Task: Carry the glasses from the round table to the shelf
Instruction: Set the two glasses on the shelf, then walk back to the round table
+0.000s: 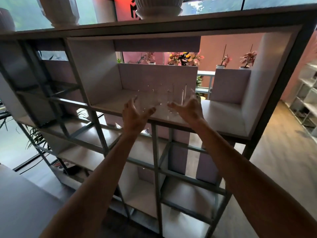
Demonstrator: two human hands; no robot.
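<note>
Several clear glasses stand on the wide white shelf board [221,115] at chest height. A tall glass [178,98] is on the right and a shorter glass [149,98] on the left; their outlines are faint. My left hand [135,114] is just in front of the shorter glass with fingers spread, holding nothing. My right hand [187,107] is beside the tall glass, fingers apart and curved around it without a clear grip. The round table is out of view.
The shelf unit [154,152] has a dark metal frame with many open cubbies below. White ribbed pots [157,7] sit on its top. Potted plants [185,58] show through the back. A wooden floor [283,160] lies to the right.
</note>
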